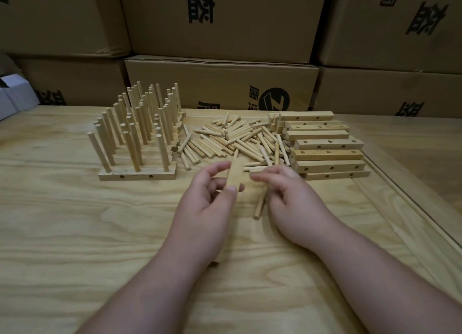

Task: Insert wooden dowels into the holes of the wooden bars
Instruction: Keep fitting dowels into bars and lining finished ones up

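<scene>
L hand (207,196) grasps a wooden bar (236,174) w/ thumb and fingers curled round it, bar pointing away from the person, held just above the bench (75,233) near the front edge of the loose dowel pile (232,141). R hand (290,193) has fingers curled round a dowel (260,207) that sticks out below the palm toward the person; fingertips sit just beside the bar. Blur hides the bar's holes here, so can't tell which face is up

Judgement on the step: dowel is about to go into this bar. To do it well:
- turn bar so the hole face looks up and is visible, L grip clamping near the hole, not over it
- choke up on the dowel w/ R grip, close to the tip, for aim
- line dowel square to the face; tilted entry likely jams
- seat w/ slight twist, push till firm, then next hole

Finished bars (137,176) w/ upright dowels stand in rows at left, well apart from the hands. Empty bars (327,156) are stacked at right, touching the pile's edge. Cardboard boxes (220,83) stand behind the bench

Risk: elbow or bar end could knock the upright rows when setting the done piece down, so approach from the front
</scene>
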`<state>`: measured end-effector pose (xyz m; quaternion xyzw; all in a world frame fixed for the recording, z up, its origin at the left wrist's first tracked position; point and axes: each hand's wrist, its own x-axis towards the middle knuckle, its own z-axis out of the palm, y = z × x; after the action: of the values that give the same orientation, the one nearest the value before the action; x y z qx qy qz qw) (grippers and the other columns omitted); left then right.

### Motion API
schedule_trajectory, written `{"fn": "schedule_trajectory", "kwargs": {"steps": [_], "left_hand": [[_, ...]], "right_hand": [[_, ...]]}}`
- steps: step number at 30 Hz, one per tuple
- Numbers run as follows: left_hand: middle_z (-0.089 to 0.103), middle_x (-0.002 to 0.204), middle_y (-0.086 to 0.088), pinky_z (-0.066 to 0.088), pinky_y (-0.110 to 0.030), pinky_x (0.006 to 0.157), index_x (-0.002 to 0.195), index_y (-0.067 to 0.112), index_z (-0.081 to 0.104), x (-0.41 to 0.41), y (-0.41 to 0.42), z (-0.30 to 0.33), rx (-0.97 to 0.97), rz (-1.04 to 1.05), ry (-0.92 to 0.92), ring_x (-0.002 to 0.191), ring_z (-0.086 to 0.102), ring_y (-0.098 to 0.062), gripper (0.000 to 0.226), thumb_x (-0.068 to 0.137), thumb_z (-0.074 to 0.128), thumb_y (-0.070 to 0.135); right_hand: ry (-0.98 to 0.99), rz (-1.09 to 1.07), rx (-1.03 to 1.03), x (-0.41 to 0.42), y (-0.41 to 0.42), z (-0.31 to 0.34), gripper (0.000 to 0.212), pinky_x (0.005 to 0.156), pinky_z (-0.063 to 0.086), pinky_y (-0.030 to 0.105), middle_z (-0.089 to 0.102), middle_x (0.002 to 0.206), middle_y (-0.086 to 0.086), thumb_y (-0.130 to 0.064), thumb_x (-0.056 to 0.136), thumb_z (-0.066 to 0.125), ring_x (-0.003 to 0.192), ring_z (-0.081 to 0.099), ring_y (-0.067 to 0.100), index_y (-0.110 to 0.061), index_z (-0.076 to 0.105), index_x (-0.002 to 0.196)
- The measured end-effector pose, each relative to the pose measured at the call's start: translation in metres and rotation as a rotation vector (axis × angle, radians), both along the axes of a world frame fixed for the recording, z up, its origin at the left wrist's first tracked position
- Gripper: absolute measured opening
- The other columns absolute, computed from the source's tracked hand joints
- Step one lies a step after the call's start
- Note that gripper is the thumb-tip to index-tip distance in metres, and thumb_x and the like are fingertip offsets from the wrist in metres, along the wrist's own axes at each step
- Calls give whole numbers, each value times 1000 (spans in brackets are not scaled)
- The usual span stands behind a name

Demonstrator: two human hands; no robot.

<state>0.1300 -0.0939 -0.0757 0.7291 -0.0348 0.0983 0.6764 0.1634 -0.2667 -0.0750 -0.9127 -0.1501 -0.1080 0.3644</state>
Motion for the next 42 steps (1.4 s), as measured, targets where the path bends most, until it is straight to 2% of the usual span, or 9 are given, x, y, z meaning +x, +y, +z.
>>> {"fn": "schedule_trajectory", "kwargs": {"steps": [5, 11, 13, 16, 22, 27, 30, 33, 42], "left_hand": [[76, 92, 13, 42, -5, 63, 123, 37, 57, 5, 2, -1, -61, 82, 13, 76, 64, 4, 30, 99, 59, 20], [77, 99, 10, 56, -21, 73, 129, 35, 54, 4, 0, 0, -44, 38, 21, 84, 72, -12, 42, 94, 68, 16], [78, 97, 9, 54, -20, 67, 126, 34, 53, 3, 1, 0, -81, 48, -7, 70, 68, -7, 34, 98, 63, 17], [77, 103, 6, 50, -29, 66, 124, 32, 53, 1, 4, 4, -174, 49, -36, 66, 64, -11, 24, 105, 48, 19], [77, 105, -7, 53, -29, 57, 124, 13, 62, 2, -1, 9, -571, -113, 143, 68, 65, -16, 31, 108, 36, 18], [72, 86, -12, 55, -28, 50, 121, 11, 64, 6, -2, 8, -665, -138, 281, 61, 66, -18, 27, 105, 42, 9], [73, 84, -13, 56, -29, 51, 112, 28, 65, 7, -1, 7, -613, -141, 263, 62, 69, -20, 29, 104, 46, 8], [75, 90, -17, 58, -31, 53, 95, 21, 75, 6, 0, 7, -637, -186, 273, 69, 73, -26, 33, 103, 47, 7], [73, 114, -22, 60, -31, 50, 122, 13, 71, 5, 6, 8, -760, -331, 312, 80, 75, -33, 56, 88, 28, 4]], "right_hand": [[34, 92, -214, -3, -2, -2, 31, 98, 31, 15, 52, 112, -24, -19, 89, 58, 116, 38, 0, -37, 74, 109], [-34, 8, -167, 1, -1, -6, 5, 93, 34, 21, 49, 101, -18, -29, 94, 66, 109, 42, 6, -32, 68, 97], [-75, -32, -97, 2, -2, -5, 6, 89, 38, 22, 49, 99, -19, -27, 97, 62, 102, 47, 5, -33, 63, 97], [-146, -113, 68, 4, -5, -3, 12, 72, 35, 8, 50, 95, -20, -27, 99, 59, 86, 51, -6, -38, 55, 94], [-262, -108, 464, -3, -3, 2, 12, 59, 46, 13, 66, 79, -13, -28, 97, 61, 68, 60, 3, -37, 57, 90], [-362, -37, 502, -11, 0, 5, 4, 59, 57, 36, 69, 76, 0, -31, 85, 62, 69, 68, 19, -31, 61, 88], [-410, -20, 533, -12, 2, 7, 12, 60, 54, 22, 72, 83, -5, -20, 92, 65, 73, 69, 15, -31, 62, 95], [-400, -27, 550, -11, 2, 8, 6, 67, 52, 15, 70, 84, -7, -21, 95, 62, 78, 69, 12, -27, 62, 98], [-343, -93, 598, -6, -2, 6, 8, 62, 47, 34, 60, 72, -8, -40, 95, 56, 65, 57, 14, -32, 54, 92]]}}
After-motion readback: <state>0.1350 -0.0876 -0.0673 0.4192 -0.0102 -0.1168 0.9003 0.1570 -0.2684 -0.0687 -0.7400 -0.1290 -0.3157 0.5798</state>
